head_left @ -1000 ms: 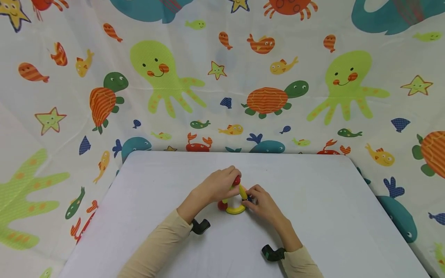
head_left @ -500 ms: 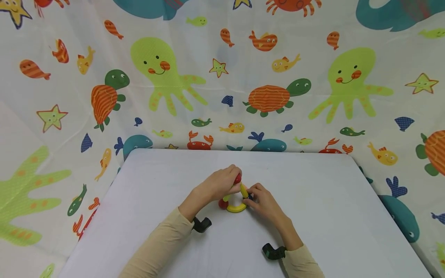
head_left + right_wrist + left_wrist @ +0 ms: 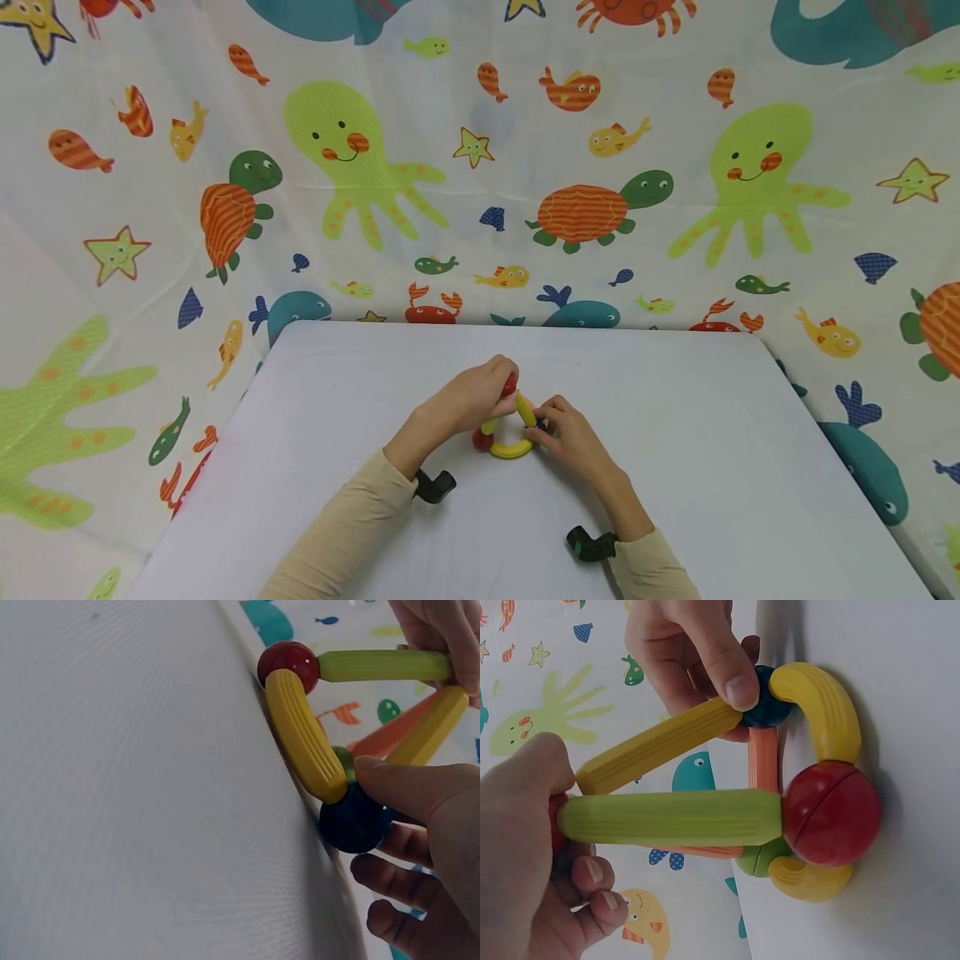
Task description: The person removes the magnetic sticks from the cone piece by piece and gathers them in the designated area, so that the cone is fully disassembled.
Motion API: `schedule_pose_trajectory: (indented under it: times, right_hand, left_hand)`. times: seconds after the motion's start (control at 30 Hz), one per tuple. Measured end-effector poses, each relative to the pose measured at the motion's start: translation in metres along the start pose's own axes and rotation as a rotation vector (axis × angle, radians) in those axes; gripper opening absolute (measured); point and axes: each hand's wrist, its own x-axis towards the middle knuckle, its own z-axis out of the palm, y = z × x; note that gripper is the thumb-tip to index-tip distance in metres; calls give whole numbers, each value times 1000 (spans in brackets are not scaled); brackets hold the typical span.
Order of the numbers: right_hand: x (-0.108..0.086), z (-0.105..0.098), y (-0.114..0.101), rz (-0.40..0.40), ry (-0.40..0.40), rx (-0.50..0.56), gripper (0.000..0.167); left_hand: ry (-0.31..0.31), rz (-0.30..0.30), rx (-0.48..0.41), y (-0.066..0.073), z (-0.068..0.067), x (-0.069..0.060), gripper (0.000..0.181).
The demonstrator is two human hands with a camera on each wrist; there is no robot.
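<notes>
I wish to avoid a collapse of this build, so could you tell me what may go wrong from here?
The straight yellow rod might slip: no clear join shows between its upper end and the upper red ball, which the left hand holds.
The right hand pinches the blue ball, so a sideways tug could perhaps pull off the curved yellow piece that meets it.
</notes>
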Motion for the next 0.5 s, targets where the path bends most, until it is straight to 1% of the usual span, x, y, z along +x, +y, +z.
schedule_pose_trajectory:
  times: [0.23, 0.5]
  right_hand:
    - [0, 0, 0, 11, -1, -4, 23]
    - [0, 1, 1, -6, 18, -12, 24]
  left_hand:
    - [-8, -5, -33, -1, -1, 1, 32]
    - [9, 2, 21, -2, -1, 1, 32]
